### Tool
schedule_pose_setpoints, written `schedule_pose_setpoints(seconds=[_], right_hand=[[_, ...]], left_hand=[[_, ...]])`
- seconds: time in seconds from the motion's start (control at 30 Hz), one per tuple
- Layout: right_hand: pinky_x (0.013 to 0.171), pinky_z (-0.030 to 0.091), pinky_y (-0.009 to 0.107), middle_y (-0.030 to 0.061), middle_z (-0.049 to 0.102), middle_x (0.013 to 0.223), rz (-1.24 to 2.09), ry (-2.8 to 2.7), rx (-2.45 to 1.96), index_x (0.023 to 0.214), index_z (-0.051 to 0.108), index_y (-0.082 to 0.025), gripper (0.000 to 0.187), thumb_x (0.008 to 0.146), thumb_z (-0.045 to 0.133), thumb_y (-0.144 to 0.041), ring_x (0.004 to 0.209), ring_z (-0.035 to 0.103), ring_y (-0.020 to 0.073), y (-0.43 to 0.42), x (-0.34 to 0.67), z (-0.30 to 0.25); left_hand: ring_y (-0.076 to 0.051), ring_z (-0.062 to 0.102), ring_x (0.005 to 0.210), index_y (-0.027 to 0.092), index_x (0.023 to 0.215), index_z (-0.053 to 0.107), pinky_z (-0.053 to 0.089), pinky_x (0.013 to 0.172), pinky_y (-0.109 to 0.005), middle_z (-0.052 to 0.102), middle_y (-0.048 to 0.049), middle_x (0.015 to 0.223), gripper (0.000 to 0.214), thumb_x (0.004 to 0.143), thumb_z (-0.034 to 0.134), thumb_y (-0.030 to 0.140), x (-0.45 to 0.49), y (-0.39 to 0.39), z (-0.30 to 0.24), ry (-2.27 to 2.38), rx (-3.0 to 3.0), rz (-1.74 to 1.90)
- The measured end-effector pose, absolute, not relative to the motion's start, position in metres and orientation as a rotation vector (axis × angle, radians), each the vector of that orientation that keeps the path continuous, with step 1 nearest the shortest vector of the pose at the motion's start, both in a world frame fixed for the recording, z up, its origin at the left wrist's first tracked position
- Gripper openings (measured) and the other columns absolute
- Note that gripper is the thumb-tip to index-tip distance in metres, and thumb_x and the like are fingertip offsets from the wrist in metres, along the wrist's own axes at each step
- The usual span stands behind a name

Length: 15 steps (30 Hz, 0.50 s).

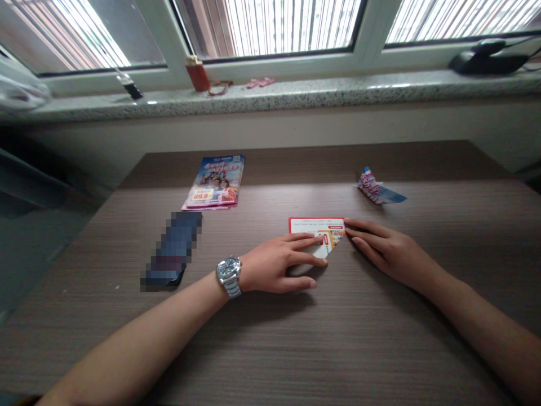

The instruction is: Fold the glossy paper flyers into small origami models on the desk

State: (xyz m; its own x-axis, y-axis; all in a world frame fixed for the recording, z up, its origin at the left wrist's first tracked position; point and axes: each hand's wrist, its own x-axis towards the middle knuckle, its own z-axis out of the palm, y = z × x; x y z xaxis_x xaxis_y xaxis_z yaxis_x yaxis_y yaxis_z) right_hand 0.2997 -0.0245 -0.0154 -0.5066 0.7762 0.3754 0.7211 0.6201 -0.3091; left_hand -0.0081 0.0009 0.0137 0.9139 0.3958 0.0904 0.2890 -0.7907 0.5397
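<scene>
A printed paper flyer (pixel 313 225), white with a red edge, lies on the table, its lower right side running on a slant as if folded. My left hand (pixel 285 262), with a silver watch on the wrist, lies over the paper with fingers spread, pressing on it. At the paper's right corner rests my right hand (pixel 386 248), its fingers stretched out and the tips touching the edge. The left fingers cover part of the print. Beyond my right hand stands a folded paper piece (pixel 378 190) in blue and pink.
A stack of colourful flyers (pixel 217 180) lies at the back left of the table (pixel 270 349). Nearer sits a dark, pixelated phone-like object (pixel 173 251). The granite windowsill (pixel 313 93) behind holds a red container (pixel 197 74), a small dark bottle (pixel 129 84) and a black device (pixel 488 57).
</scene>
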Motion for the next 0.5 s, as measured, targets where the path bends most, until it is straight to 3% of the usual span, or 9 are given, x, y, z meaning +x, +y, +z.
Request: schedule_pose_setpoints(seconds=[0.5], right_hand=[[0.114,0.044,0.048,0.0098,0.050,0.153,0.308,-2.632,-0.929,0.151,0.044,-0.025,0.054,0.098,0.055,-0.024,0.141,0.046,0.0268,-0.0290,0.2898,-0.0156]], left_hand=[[-0.027,0.033,0.149,0.031,0.139,0.059,0.030,0.124,-0.043,0.033,-0.0031,0.162,0.052,0.093,0.061,0.055,-0.0078,0.0014,0.0132,0.489,2.548,0.236]])
